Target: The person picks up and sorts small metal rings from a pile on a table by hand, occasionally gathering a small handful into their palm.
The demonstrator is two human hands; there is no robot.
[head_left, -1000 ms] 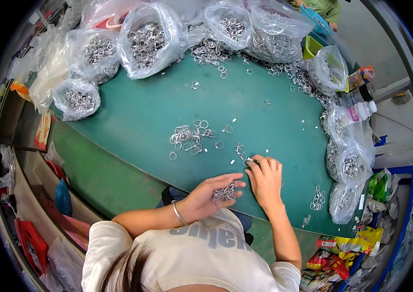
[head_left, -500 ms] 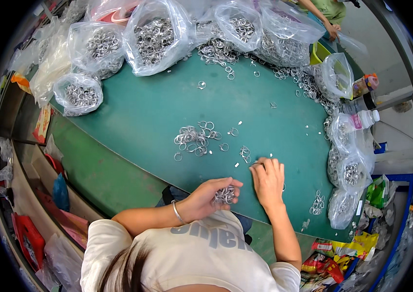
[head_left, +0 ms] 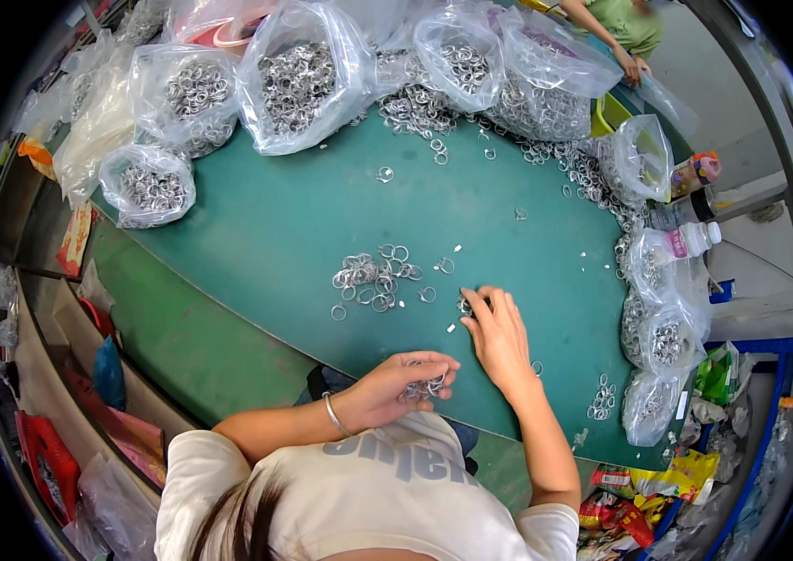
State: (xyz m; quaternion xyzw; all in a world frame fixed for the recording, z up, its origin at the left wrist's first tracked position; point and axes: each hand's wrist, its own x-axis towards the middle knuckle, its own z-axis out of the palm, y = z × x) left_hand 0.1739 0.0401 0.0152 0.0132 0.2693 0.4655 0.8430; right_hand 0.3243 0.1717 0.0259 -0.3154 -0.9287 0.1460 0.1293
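Observation:
My left hand (head_left: 394, 388) is cupped, palm up, near the table's front edge, its fingers wrapped round a small bunch of silver metal rings (head_left: 426, 384). To the right and farther forward, my right hand (head_left: 499, 341) reaches down onto the green table (head_left: 312, 201). Its thumb and index finger close round a few silver rings (head_left: 464, 305), partly covered by the fingertips. Ahead of the left hand lies a loose pile of the same rings (head_left: 368, 276), with single rings beside it. Small white bits (head_left: 451, 328) are scattered near both.
Clear plastic bags full of rings (head_left: 298, 93) line the far edge and the right side (head_left: 667, 341), with rings spilled between them. A smaller ring cluster (head_left: 602, 397) lies at right. Bottles (head_left: 692, 240) stand by the right edge. Another person's hand (head_left: 633, 70) shows at far right.
My right hand has moved left and slightly forward, onto the small ring cluster in front of it. The left hand's fingers have curled further over the rings it holds.

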